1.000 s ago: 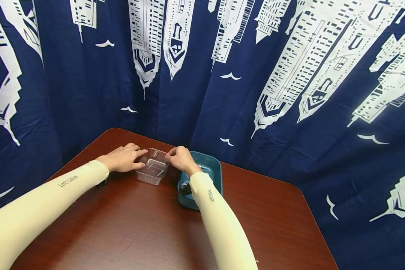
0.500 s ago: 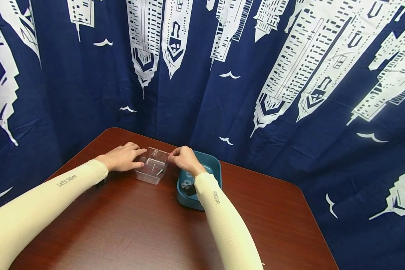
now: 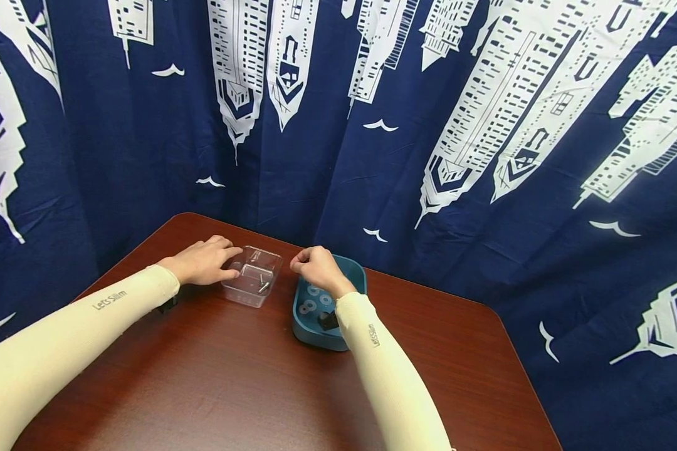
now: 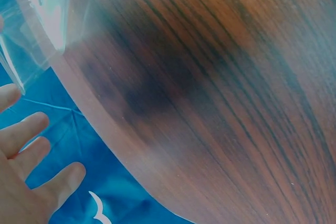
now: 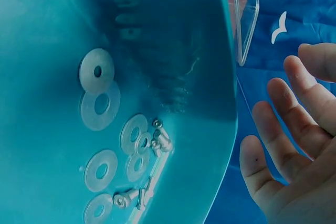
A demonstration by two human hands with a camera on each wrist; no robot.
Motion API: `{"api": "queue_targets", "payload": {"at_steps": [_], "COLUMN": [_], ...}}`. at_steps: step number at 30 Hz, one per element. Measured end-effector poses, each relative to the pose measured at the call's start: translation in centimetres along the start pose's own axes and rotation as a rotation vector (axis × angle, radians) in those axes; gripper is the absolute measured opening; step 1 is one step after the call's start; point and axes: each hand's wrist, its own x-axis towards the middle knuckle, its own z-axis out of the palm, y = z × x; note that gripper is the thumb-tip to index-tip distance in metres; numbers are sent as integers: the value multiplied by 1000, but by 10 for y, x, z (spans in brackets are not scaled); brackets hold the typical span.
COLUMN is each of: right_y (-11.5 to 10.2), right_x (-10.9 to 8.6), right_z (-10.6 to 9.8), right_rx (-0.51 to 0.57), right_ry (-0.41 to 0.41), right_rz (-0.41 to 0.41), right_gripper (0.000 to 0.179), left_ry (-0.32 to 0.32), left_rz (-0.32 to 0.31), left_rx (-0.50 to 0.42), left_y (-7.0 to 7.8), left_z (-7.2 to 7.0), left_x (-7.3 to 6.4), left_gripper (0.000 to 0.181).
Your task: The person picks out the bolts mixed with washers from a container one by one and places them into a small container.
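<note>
My left hand (image 3: 207, 260) is at the left rim of a clear plastic box (image 3: 242, 297), fingers spread, with thumb and index finger right at its edge. A few small metal screws (image 3: 263, 287) lie inside the box. My right hand (image 3: 318, 268) hovers over the left rim of a blue bin (image 3: 316, 339), its fingers loosely bent. Nothing shows between those fingers (image 5: 281, 108) in the right wrist view. Inside the bin lie several flat washers (image 5: 101, 170), some overlapping. Several socket-head screws (image 5: 125, 199) lie beside them, along the foot of the wall.
Both containers stand side by side near the back edge of a brown wooden table (image 3: 203, 376). Behind it hangs a dark blue curtain (image 3: 316, 188) with white buildings and birds. A black wrist device (image 3: 328, 321) on my right arm overlaps the bin in the head view.
My right hand has drawn back from the clear box's right rim to above the blue bin. One screw in the box has shifted rightward, near another. My left hand stays at the box.
</note>
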Motion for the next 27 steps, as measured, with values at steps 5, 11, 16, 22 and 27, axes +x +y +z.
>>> {"api": "queue_targets", "payload": {"at_steps": [5, 11, 16, 22, 27], "right_y": [5, 13, 21, 27, 27], "right_x": [-6, -13, -16, -16, -19], "right_z": [-7, -15, -20, -22, -25], "right_rx": [14, 17, 2, -5, 4], "right_ry": [-1, 1, 9, 30, 37], "right_rz": [8, -1, 14, 7, 20], "right_gripper": [17, 20, 19, 17, 16], "left_ry": [16, 28, 33, 61, 72], "left_rz": [9, 15, 31, 68, 91], "left_rx": [1, -4, -10, -16, -26], "left_y": [3, 6, 11, 22, 31], "left_z": [-2, -2, -3, -7, -8], "left_x": [3, 6, 9, 15, 21], "left_gripper": [59, 58, 58, 56, 55]}}
